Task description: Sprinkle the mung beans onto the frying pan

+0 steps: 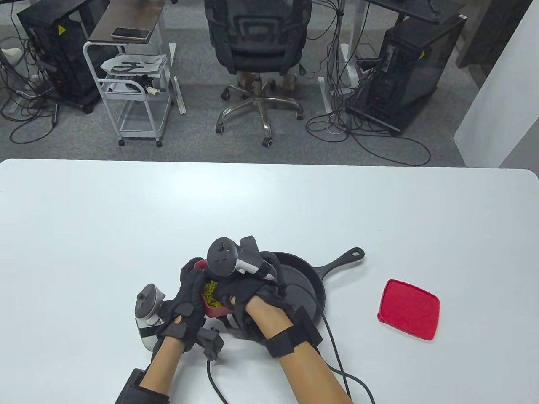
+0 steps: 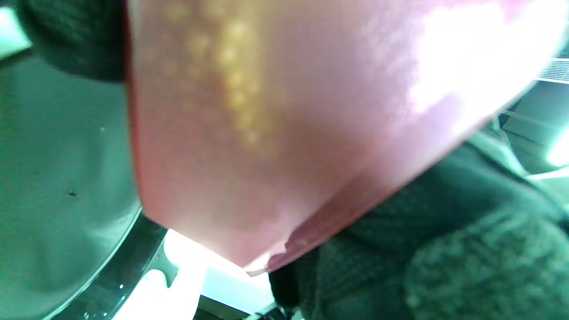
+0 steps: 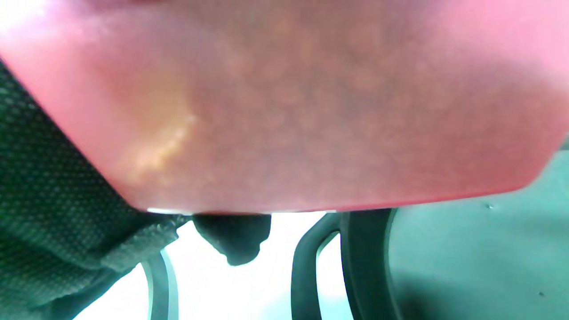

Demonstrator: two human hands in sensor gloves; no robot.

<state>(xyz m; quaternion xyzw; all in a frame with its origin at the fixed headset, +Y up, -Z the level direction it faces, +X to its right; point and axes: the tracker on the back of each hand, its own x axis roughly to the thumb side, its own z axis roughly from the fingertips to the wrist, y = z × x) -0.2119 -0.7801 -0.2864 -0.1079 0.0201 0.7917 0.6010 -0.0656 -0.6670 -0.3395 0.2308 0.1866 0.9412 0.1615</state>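
A small red container (image 1: pixel 212 310) holding green mung beans (image 1: pixel 211 291) is gripped by my left hand (image 1: pixel 187 301) at the left edge of the black frying pan (image 1: pixel 305 286). My right hand (image 1: pixel 248 294) is over the container's opening with its fingers among the beans; whether it grips any is hidden. In the left wrist view the container's translucent red wall (image 2: pixel 275 124) fills the frame, with the pan's rim (image 2: pixel 120 266) below. In the right wrist view the red container (image 3: pixel 289 111) also fills the frame.
The red lid (image 1: pixel 408 309) lies on the white table (image 1: pixel 269 202) to the right of the pan. The pan's handle (image 1: pixel 343 259) points to the far right. Glove cables (image 1: pixel 337 357) trail toward the near edge.
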